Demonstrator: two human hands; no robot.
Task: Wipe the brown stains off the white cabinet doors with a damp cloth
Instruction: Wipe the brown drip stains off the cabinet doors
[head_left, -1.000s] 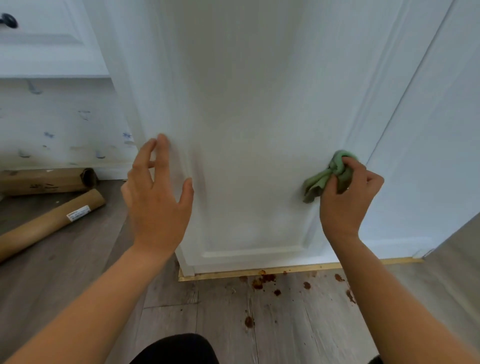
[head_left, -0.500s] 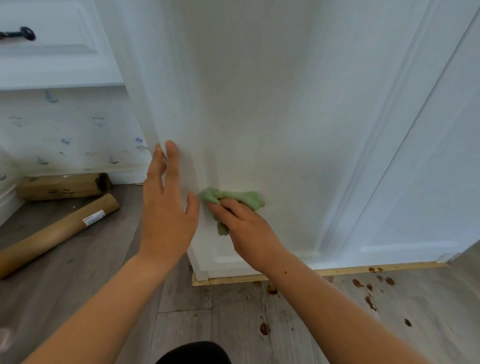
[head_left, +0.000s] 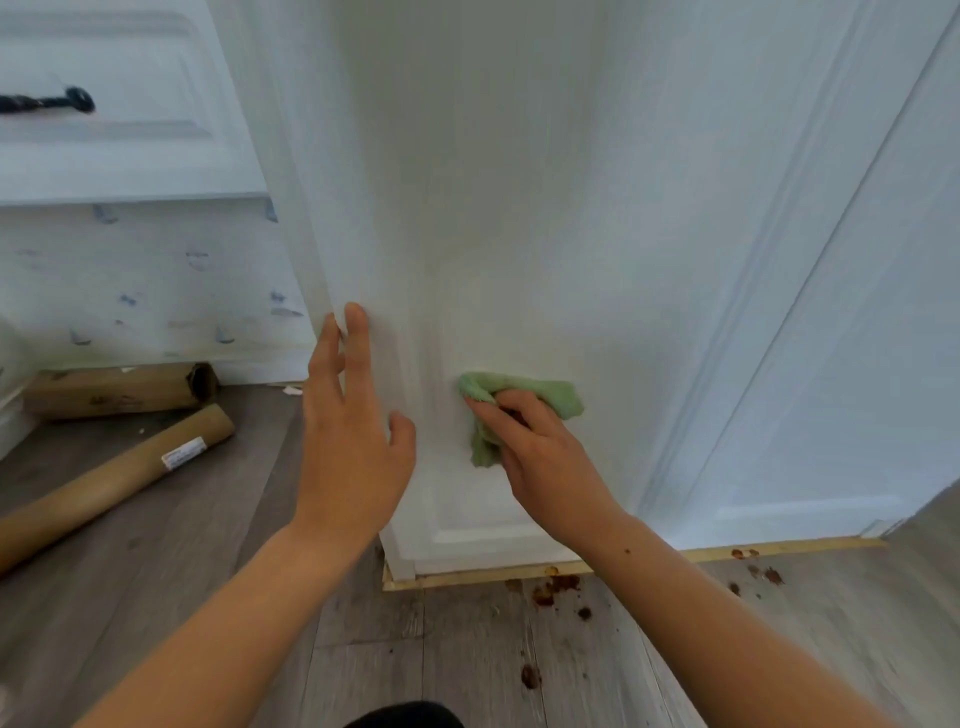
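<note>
Right now the green cloth is bunched against the lower part of the open white cabinet door, just inside the door's raised left frame. The right hand grips it, with curled fingers pressing the wad onto the panel. The left hand is open with straight fingers, its fingertips at the door's left edge, seemingly steadying it. The cloth looks light, soft and floppy: a loose tail hangs below the fingers, so it should fold into the panel's grooves but will likely slide out of a weak pinch. Gathering it into the palm with flat fingers behind it would probably spread the pressure better. The door itself is stiff but hinged, so I judge it would swing away under a firm wipe unless the left hand braces it. No clear brown mark shows on the door's face, which is slightly blurred. Brown spots lie on the floor just below the door's bottom edge and along the wooden strip there. Above the cloth the door's panel gives free sweeping room. To the door's right a second white door stands close, and to its left two cardboard tubes lie on the floor, well apart from it.
</note>
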